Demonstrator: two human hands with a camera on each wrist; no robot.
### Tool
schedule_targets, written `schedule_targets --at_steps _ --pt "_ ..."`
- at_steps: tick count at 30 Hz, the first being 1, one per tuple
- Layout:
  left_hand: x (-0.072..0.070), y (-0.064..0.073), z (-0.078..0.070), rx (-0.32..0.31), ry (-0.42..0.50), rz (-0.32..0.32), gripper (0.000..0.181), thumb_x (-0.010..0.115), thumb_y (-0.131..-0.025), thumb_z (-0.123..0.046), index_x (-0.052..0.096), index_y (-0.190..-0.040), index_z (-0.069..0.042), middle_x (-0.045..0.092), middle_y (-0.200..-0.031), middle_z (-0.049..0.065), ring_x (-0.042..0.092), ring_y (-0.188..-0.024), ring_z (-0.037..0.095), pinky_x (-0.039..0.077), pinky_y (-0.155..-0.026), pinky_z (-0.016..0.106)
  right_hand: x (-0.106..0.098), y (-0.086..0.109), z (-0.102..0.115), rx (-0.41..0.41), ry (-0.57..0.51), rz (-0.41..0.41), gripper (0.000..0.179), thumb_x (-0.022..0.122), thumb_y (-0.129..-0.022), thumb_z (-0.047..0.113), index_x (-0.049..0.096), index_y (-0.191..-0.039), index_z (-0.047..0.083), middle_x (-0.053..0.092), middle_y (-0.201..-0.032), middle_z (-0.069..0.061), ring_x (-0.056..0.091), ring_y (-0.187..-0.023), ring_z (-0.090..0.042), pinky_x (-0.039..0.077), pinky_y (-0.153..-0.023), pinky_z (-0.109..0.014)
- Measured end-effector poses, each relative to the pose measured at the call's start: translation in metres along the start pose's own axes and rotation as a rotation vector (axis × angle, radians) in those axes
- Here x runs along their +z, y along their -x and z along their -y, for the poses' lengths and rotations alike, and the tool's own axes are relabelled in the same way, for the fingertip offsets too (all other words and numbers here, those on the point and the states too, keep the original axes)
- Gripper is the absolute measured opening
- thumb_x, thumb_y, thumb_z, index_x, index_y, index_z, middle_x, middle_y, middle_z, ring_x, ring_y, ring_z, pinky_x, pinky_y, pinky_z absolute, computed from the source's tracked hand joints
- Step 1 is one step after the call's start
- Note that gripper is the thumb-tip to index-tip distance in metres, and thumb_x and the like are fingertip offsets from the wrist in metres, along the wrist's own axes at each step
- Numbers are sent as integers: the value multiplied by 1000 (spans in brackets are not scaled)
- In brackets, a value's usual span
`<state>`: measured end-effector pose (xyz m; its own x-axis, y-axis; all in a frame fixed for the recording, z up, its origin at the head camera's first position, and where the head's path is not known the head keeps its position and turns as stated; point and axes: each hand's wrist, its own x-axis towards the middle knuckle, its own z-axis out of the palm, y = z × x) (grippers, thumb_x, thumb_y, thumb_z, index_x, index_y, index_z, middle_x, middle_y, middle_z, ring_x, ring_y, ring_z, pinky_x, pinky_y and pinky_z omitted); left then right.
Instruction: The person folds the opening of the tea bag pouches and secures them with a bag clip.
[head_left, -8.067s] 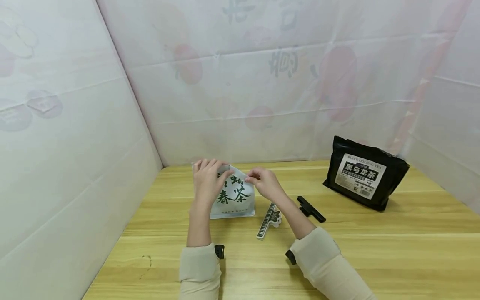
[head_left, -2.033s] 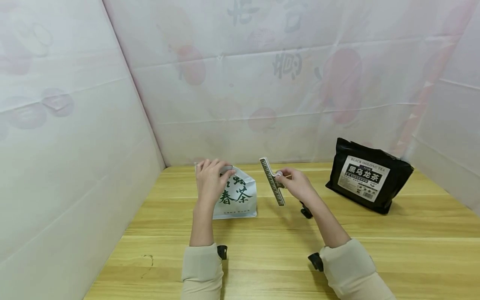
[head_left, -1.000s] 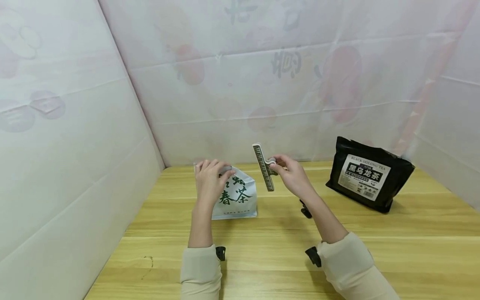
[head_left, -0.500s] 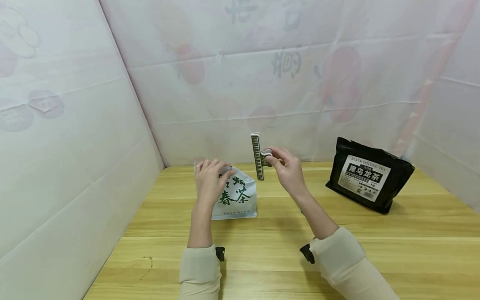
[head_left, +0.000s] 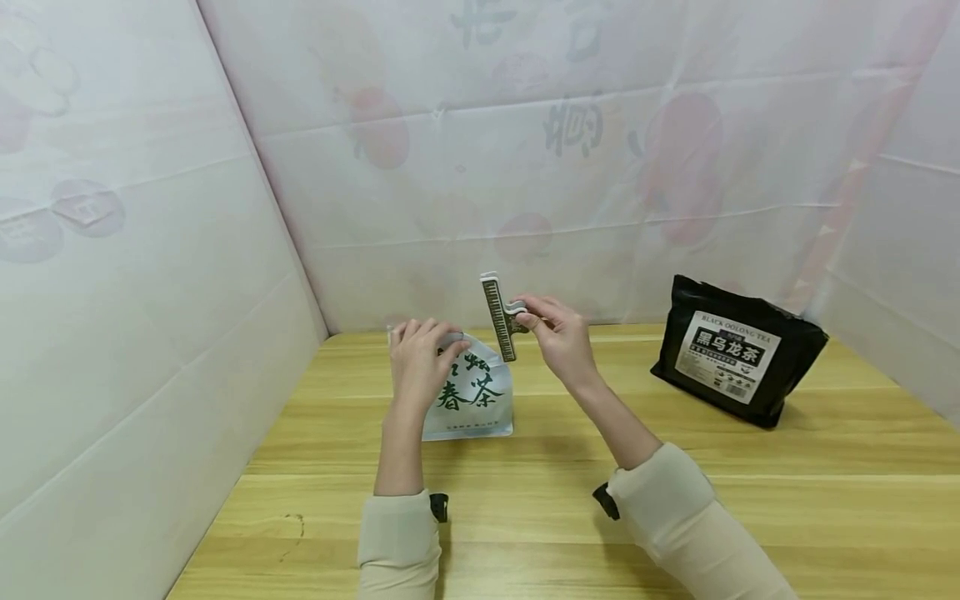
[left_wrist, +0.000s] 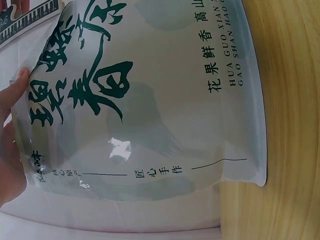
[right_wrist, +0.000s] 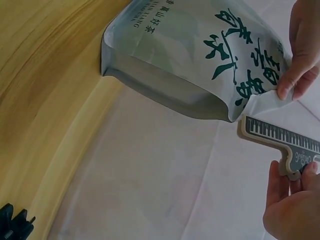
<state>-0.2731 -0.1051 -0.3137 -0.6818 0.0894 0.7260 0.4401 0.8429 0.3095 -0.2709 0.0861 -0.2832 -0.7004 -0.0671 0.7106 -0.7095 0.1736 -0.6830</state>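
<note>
A pale tea bag point(head_left: 471, 400) with green lettering stands upright on the table at centre left. My left hand point(head_left: 420, 358) pinches its top edge, which is folded over at the right corner; in the right wrist view the thumb point(right_wrist: 286, 89) shows on that fold. My right hand point(head_left: 558, 337) holds a piano-keyboard-patterned clip point(head_left: 498, 321) by its handles. Its long bar points up, and its lower end overlaps the bag's top right corner in the head view. From the right wrist, the clip point(right_wrist: 280, 135) appears close beside the folded corner.
A black bag point(head_left: 738, 350) labelled black oolong tea stands at the right of the wooden table point(head_left: 510, 517). A black object point(right_wrist: 15, 222) lies on the tabletop in the right wrist view. Fabric walls point(head_left: 465, 208) close off the back and sides.
My right hand left the bag's corner, picked the patterned clip up off the table, then raised it and carried it left to the bag. The left hand keeps its place on the bag.
</note>
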Motion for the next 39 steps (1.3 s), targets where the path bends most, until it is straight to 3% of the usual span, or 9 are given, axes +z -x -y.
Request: schedule_targets --at_steps 2,6,11,18,23,32,39 --pt "0 0 0 -1 4 1 20 72 -78 -29 70 -91 -14 65 -89 -2 50 -84 18 26 -96 39 1 -1 2 -7 10 5 22 62 -83 -3 63 -103 -13 62 -97 -21 61 -84 -13 49 -73 -23" --pt "-1 -1 0 -9 4 10 20 72 -78 -28 69 -91 -14 65 -89 -2 50 -85 18 26 -97 39 3 -5 -16 -20 30 19 24 63 -84 3 65 -105 -8 64 -98 -15 61 -83 -10 49 -71 -22" --pt "-3 -1 0 -15 -2 27 20 71 -79 -29 69 -92 -14 65 -90 -2 50 -85 18 25 -97 39 4 -8 -31 -13 53 51 25 63 -85 9 66 -106 -4 65 -97 -9 62 -79 -16 46 -61 -22" --pt "-3 0 3 -6 4 17 21 71 -78 -29 70 -92 -14 66 -90 -2 50 -84 18 25 -97 39 11 -7 -29 10 -1 112 25 61 -84 1 64 -106 -10 63 -99 -18 63 -83 -26 50 -72 -25" --pt "-3 1 2 8 11 18 20 71 -78 -29 70 -92 -13 65 -89 -2 50 -84 18 26 -97 40 15 -6 -30 0 4 128 23 61 -84 -3 63 -105 -11 63 -99 -20 62 -84 -29 51 -72 -30" --pt "-3 1 0 7 -19 11 22 73 -76 -28 71 -92 -14 67 -90 -1 50 -81 19 28 -93 39 22 -9 -29 -92 119 198 25 65 -83 6 67 -104 -5 65 -94 -11 61 -77 -19 51 -67 -27" --pt "-7 -1 -6 -9 -66 57 27 74 -76 -30 70 -95 -12 67 -93 1 52 -84 20 27 -95 38 23 -9 -26 -113 212 213 25 65 -83 7 67 -106 -3 65 -92 -9 59 -71 -15 49 -61 -27"
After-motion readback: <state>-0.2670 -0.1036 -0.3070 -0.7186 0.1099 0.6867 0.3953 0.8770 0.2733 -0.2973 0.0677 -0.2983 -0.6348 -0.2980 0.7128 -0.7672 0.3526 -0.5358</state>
